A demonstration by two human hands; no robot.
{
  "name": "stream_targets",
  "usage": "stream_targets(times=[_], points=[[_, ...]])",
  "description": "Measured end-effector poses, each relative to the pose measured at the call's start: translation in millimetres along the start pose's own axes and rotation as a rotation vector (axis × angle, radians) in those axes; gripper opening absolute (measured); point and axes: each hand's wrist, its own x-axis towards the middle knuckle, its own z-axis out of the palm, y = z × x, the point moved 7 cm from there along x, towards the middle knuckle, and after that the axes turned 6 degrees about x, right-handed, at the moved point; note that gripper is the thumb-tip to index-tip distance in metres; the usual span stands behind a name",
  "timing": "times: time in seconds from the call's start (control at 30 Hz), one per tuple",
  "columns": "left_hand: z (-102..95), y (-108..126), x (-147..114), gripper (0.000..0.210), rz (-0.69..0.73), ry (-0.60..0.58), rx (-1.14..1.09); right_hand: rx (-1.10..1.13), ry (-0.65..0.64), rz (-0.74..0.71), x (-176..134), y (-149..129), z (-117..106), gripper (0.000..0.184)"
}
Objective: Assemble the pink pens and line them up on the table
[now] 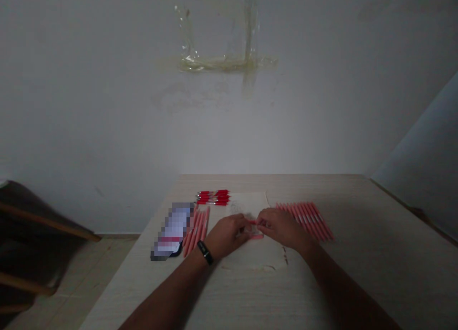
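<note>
My left hand [229,233], with a black band on its wrist, is closed in a pinch on one end of a short red pen piece [253,222]. From the other side, my right hand [282,226] pinches the same piece, its fingertips close to the left ones. Fingers cover much of it. Just below them a pink pen part [256,236] lies on a pale sheet of paper [250,258]. Beside my right hand, several pink pens [307,219] lie in a slanted row. More pink pens [196,230] are left of my left hand.
A small stack of red pens [213,197] lies behind the left-hand pink pens. At the table's left side is a phone [173,230], its screen blurred. The wooden table [246,306] meets a wall [107,105] with old tape on it. A dark chair [32,244] stands at left.
</note>
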Motion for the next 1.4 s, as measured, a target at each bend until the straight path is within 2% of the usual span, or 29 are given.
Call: stream_targets(times=[0.17,0.37,0.53,0.67,0.87,1.0,1.4], points=[[-5.1,-11.6,1.8,0.023,-0.093,0.059,-0.079,0.062,0.012,-0.07,1.6,-10.9,6.7,0.005],[-3.6,-11.0,3.4,0.021,-0.07,0.076,-0.113,0.105,0.082,-0.178,0.6,-21.9,7.9,0.007],[-1.4,-10.1,4.3,0.018,-0.057,0.066,-0.098,0.145,0.097,-0.182,0.4,-27.6,10.1,0.017],[-1.6,-13.3,4.6,0.015,-0.066,0.054,-0.089,0.123,0.11,-0.203,0.8,-28.7,9.5,0.017],[-2.4,-33.5,1.7,0.012,-0.202,0.067,0.037,0.082,0.206,-0.156,0.8,-16.7,-2.6,0.008],[0.3,-43.3,-0.7,0.009,-0.257,0.076,0.15,0.035,0.183,-0.133,0.9,-14.3,-3.5,0.006],[7.3,-46.5,-2.8,0.017,-0.271,0.056,0.175,0.015,0.133,-0.149,1.0,-15.0,-0.6,0.005]])
